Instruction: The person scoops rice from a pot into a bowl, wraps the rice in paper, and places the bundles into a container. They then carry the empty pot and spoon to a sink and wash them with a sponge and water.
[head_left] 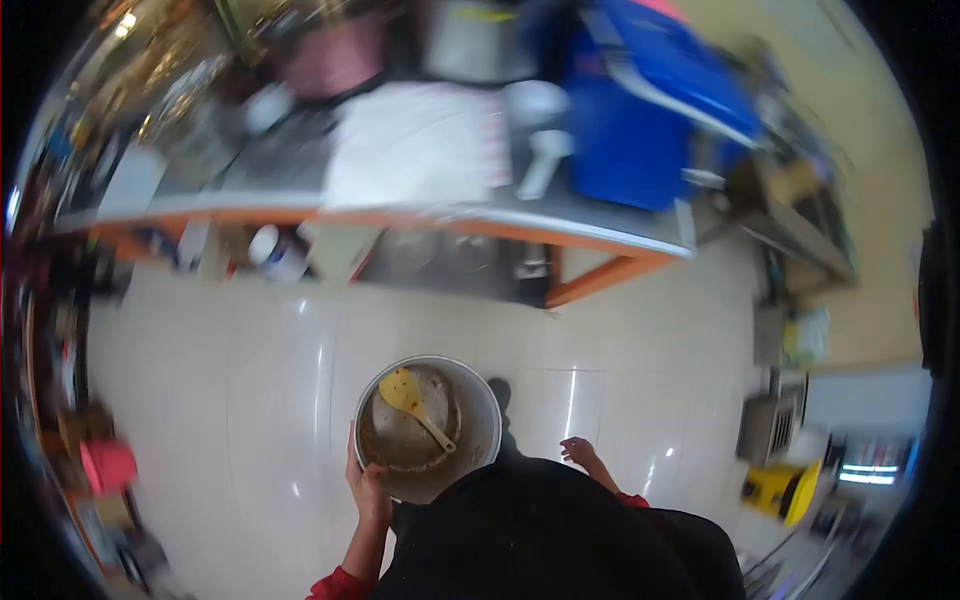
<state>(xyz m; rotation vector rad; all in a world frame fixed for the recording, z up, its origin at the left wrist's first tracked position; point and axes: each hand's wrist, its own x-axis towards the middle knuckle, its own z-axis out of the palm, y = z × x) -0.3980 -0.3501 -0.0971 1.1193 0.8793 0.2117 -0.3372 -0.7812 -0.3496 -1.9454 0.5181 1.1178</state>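
A round metal pot [480, 410] is held at its near left rim by my left hand [368, 485], with the thumb over the edge and the fingers along the outer wall. Brown residue rings the pot's inside. In it lies a yellowish rice paddle [405, 392], its flat head toward the far left and its handle toward the near right. My right hand [580, 453] hangs free over the floor to the right, its fingers apart and nothing in them. Dark clothing on my body covers the lower middle of the view.
Ahead stands a long table with an orange frame [620, 270]. On it are a white cloth [415, 145] and a blue box [630, 130]. A pink bin [108, 466] is at the left, a yellow object [775, 490] at the right. Glossy tiles [270, 370] cover the floor.
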